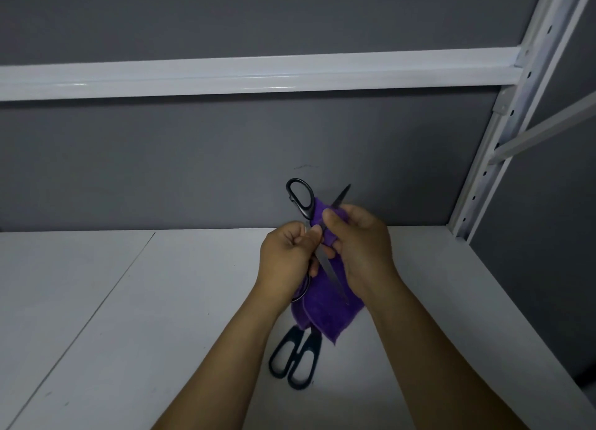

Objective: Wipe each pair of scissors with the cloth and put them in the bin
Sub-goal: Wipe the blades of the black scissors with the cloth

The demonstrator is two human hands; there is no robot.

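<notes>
A pair of black-handled steel scissors (330,271) is held open above the white shelf (161,300). Its lower handle loop is gripped by the curled left hand (287,258). A purple fleecy cloth (325,316) is pinched round the pivot by the right hand (364,249). The bare blade runs downward toward the wearer, the likely wiping axis. No bin is seen.

The left hand (287,255) and right hand (364,252) are bare. The left forearm (232,358) and right forearm (429,349) are bare too, uncovered right to the lower edge at 7 and 5 o'clock.
</notes>
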